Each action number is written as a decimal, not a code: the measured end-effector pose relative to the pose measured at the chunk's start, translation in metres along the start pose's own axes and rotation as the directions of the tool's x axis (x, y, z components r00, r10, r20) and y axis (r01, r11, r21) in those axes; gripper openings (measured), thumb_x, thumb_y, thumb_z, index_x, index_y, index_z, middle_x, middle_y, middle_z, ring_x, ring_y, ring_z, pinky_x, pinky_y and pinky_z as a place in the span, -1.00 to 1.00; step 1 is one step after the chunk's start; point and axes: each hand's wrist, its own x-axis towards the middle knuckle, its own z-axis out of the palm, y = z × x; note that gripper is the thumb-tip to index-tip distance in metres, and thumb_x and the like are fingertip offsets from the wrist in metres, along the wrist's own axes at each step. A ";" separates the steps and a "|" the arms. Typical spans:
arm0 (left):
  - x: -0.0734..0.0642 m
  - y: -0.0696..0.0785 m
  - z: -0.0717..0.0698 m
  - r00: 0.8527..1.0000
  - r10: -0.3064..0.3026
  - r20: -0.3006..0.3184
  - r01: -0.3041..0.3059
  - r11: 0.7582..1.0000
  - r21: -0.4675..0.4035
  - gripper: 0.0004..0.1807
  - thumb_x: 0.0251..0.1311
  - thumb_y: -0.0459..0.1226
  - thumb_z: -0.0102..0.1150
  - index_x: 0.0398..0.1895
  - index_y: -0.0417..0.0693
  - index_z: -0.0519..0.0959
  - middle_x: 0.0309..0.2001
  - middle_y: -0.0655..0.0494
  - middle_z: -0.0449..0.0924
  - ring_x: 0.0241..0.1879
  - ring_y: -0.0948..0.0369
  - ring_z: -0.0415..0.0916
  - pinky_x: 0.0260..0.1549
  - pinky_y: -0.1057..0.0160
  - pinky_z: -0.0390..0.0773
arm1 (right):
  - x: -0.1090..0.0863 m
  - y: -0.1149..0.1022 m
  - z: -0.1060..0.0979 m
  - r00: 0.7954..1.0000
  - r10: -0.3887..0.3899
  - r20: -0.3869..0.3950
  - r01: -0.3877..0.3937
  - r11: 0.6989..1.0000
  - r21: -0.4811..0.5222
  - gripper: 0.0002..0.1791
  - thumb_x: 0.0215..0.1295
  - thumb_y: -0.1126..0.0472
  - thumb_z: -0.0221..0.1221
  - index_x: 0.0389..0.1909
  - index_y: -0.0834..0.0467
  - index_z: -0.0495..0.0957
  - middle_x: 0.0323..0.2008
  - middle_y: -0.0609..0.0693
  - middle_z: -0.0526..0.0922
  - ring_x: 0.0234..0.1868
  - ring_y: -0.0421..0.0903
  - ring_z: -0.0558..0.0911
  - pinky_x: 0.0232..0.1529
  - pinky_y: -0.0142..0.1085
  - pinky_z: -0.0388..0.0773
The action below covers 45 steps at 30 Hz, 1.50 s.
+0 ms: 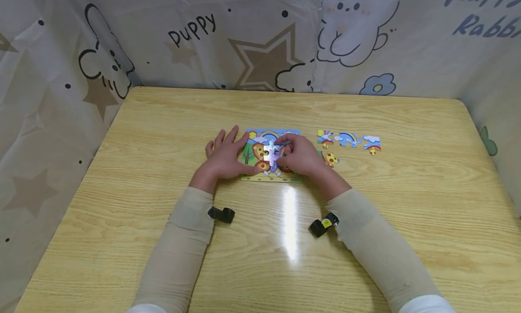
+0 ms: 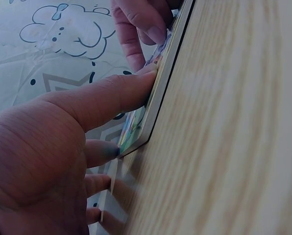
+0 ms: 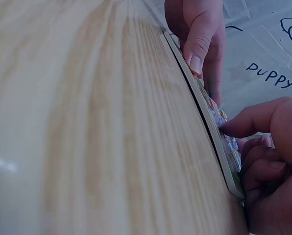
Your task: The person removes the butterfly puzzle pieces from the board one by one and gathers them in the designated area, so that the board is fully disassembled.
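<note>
A picture jigsaw board (image 1: 252, 178) with a colourful butterfly scene lies flat on the table. My left hand (image 1: 225, 159) spreads its fingers at the board's left side, with the thumb resting on the picture. In the left wrist view the left thumb (image 2: 111, 95) presses on the board's face near its edge. My right hand (image 1: 303, 154) bends over the board's right half. Its thumb and index finger pinch a shiny jigsaw piece (image 1: 271, 153) at the middle of the picture. In the right wrist view, the right hand's (image 3: 276, 156) thumb tip touches the picture surface.
Several loose jigsaw pieces lie right of the board, among them a rainbow piece (image 1: 348, 139) and a cloud piece (image 1: 372, 143). One spotted piece (image 1: 330, 158) sits close beside the right hand. A printed cloth (image 1: 211, 55) hangs behind the wooden table (image 1: 407, 204).
</note>
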 end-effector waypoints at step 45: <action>0.000 0.000 -0.001 1.000 0.008 0.002 -0.008 1.000 -0.019 0.23 -0.04 0.31 0.38 0.63 0.22 -0.08 0.61 0.07 -0.40 0.51 -0.09 -0.60 0.31 -0.27 -0.39 | -0.001 -0.004 0.004 0.998 -0.006 -0.067 -0.002 0.992 -0.124 -0.50 0.11 0.10 0.48 0.02 0.20 0.56 -0.54 -0.01 0.48 -0.56 -0.10 0.44 -0.48 -0.24 0.36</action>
